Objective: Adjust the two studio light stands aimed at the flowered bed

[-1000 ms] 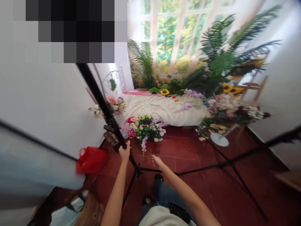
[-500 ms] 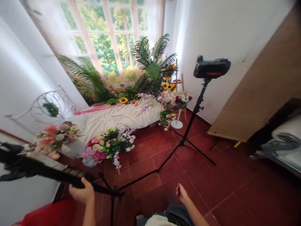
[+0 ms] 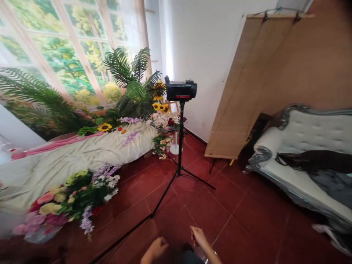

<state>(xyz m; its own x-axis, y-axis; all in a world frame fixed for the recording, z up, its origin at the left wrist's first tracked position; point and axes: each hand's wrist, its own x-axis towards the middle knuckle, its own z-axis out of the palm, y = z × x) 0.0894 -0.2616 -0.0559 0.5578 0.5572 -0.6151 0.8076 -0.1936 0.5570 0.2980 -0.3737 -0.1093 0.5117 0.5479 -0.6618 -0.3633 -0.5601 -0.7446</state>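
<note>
Low at the bottom of the head view, my left hand [image 3: 157, 250] is in the air with its fingers curled inward; it looks a little blurred and nothing shows in it. My right hand [image 3: 198, 235] hangs beside it, fingers bent and closed, with no object visible in the grip. Neither hand touches anything. Ahead of both stands a black studio light [image 3: 181, 90] on a thin black tripod stand [image 3: 180, 146], its legs spread on the floor. A long dark pole [image 3: 123, 236] lies low to the left of my left hand.
A cream-draped bed [image 3: 110, 150] with flower bunches [image 3: 63, 205] is at left, under a window backdrop [image 3: 60, 51] and palm leaves [image 3: 134, 80]. To the right are a hanging bamboo blind [image 3: 231, 91] and a white tufted sofa [image 3: 316, 128] with dark clothing. Red tiles [image 3: 239, 227] cover the floor.
My left hand has let go of the tilted black stand pole and come toward the middle. The view has turned right, bringing the sofa in and moving the studio light leftward in the picture.
</note>
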